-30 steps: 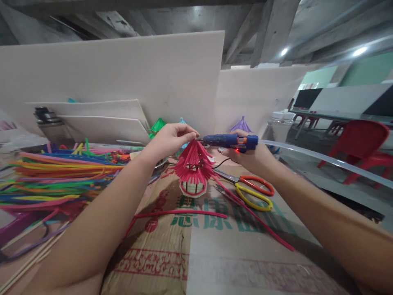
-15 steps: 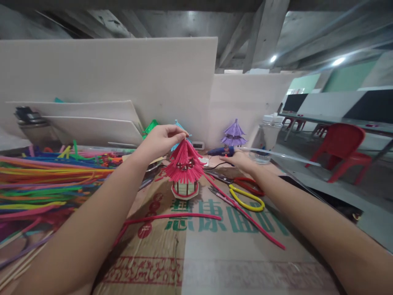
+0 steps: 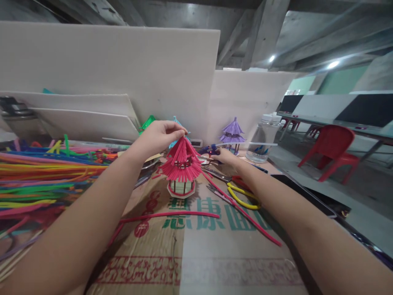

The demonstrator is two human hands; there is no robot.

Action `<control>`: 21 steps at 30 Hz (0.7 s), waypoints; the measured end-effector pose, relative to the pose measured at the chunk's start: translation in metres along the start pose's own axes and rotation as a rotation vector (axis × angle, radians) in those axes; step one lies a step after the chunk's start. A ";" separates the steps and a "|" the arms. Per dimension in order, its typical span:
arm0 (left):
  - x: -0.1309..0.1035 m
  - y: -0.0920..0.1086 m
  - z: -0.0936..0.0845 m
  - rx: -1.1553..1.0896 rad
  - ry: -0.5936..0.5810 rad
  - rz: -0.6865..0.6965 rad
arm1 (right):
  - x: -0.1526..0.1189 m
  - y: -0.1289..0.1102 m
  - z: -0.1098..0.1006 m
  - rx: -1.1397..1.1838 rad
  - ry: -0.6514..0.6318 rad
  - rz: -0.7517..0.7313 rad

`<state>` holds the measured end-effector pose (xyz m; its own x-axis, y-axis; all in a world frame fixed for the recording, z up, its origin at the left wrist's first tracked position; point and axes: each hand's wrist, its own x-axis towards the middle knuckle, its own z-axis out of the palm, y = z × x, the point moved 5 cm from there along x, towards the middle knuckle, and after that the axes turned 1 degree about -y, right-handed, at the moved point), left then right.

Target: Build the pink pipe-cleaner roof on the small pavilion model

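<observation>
A red pavilion model [image 3: 183,164], made of pipe cleaners with a two-tiered roof, stands upright on the cardboard. My left hand [image 3: 162,137] is closed, its fingertips pinching the pavilion's peak. Behind and to the right, my right hand [image 3: 225,157] grips a blue glue gun [image 3: 206,150] with a small red light. A long clear glue stick [image 3: 258,144] sticks out from the gun's rear. Yellow-handled scissors [image 3: 244,198] and a red pipe cleaner [image 3: 254,225] lie below my right forearm. Another red pipe cleaner [image 3: 184,214] lies in front of the pavilion.
Bundles of coloured pipe cleaners [image 3: 46,172] cover the left side. A purple pavilion [image 3: 233,133] and a clear bottle [image 3: 262,139] stand at the back right. White boards [image 3: 107,65] rise behind the printed cardboard [image 3: 208,254]. A red chair [image 3: 333,151] stands on the floor at right.
My right hand has moved left with the glue gun, closer to the pavilion. My left hand keeps its pinch on the peak. The view has shifted slightly.
</observation>
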<state>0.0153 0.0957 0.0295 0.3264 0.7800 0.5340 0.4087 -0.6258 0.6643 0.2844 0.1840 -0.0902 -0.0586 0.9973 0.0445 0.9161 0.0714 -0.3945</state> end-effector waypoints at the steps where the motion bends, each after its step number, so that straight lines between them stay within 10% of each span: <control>1: 0.000 0.000 0.000 0.006 -0.001 0.000 | -0.003 0.002 -0.005 -0.046 0.005 0.003; 8: -0.001 -0.001 -0.001 0.053 0.008 -0.035 | -0.061 -0.015 -0.032 -0.296 0.030 -0.055; 21: 0.002 -0.007 0.000 0.066 -0.003 0.002 | -0.097 -0.054 0.009 -0.351 -0.098 -0.240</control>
<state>0.0127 0.1014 0.0258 0.3296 0.7790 0.5334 0.4632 -0.6258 0.6276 0.2373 0.0837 -0.0816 -0.3085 0.9512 0.0032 0.9501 0.3083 -0.0471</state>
